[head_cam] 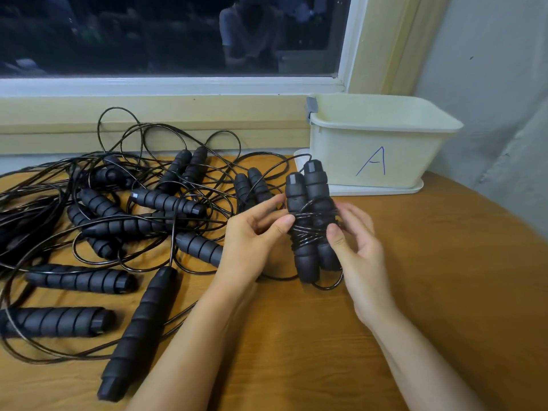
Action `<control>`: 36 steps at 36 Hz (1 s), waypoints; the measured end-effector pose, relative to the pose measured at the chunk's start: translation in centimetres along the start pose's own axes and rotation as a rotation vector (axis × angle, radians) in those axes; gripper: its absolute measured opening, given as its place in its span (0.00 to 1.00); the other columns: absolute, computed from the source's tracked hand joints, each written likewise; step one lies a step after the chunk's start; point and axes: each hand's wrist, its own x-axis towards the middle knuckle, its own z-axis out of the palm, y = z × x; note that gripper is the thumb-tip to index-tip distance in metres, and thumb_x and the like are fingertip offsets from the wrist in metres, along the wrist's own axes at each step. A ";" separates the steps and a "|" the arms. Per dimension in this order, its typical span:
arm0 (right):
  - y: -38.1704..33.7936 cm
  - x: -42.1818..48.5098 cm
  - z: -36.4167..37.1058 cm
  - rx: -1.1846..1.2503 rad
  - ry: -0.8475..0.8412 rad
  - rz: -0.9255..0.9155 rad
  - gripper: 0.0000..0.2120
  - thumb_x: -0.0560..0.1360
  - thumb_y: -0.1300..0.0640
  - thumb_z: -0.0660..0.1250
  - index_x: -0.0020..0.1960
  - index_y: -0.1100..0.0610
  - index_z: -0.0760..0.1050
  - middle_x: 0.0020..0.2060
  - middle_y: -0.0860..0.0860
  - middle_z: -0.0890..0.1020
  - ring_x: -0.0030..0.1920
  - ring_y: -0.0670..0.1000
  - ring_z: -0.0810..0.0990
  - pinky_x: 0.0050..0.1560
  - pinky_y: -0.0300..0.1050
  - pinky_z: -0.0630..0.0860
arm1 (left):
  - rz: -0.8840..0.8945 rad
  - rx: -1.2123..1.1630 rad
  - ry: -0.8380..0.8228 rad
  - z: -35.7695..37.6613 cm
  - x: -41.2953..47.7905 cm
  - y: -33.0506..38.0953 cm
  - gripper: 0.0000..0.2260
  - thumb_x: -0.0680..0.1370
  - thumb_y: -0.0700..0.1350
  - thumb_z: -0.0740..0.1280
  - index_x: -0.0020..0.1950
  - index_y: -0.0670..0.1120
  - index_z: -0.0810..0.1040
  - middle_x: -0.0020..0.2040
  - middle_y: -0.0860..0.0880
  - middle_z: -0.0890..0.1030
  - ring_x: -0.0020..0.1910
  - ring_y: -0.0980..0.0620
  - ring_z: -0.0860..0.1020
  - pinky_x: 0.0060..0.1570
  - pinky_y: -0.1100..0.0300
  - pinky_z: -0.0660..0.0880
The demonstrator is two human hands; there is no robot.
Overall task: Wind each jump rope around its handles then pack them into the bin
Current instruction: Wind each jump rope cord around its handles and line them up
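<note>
Since the wound cord would spring loose if released, the paired jump rope handles (310, 197) are held upright between both hands, near the bin (379, 143). The left hand (255, 229) pinches the coils; the right hand (355, 241) grips the opposite side, fingers curled. Unwound ropes (133, 209) sprawl across the tabletop (326, 336).
</note>
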 end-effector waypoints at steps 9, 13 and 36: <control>-0.1 -0.4 0.2 -0.018 -0.007 -0.062 0.17 0.80 0.60 0.66 0.64 0.43 0.73 0.58 0.35 0.81 0.63 0.40 0.78 0.62 0.36 0.73 | 0.022 -0.062 0.124 0.5 -0.5 0.8 0.15 0.67 0.41 0.76 0.52 0.48 0.81 0.43 0.50 0.87 0.46 0.53 0.85 0.52 0.59 0.81; 0.4 -0.8 0.5 -0.098 -0.103 -0.021 0.25 0.75 0.41 0.65 0.71 0.38 0.65 0.67 0.41 0.77 0.68 0.44 0.75 0.68 0.52 0.73 | 0.028 -0.043 0.176 0.6 -0.6 0.7 0.19 0.63 0.46 0.77 0.52 0.44 0.82 0.42 0.48 0.87 0.45 0.51 0.85 0.53 0.54 0.81; 0.6 -0.5 0.1 -0.506 0.072 -0.118 0.44 0.65 0.52 0.81 0.76 0.47 0.65 0.60 0.40 0.78 0.59 0.46 0.79 0.52 0.34 0.73 | 0.114 0.190 -0.045 0.9 -0.5 -0.4 0.20 0.75 0.40 0.72 0.67 0.48 0.77 0.54 0.55 0.84 0.60 0.62 0.78 0.63 0.67 0.70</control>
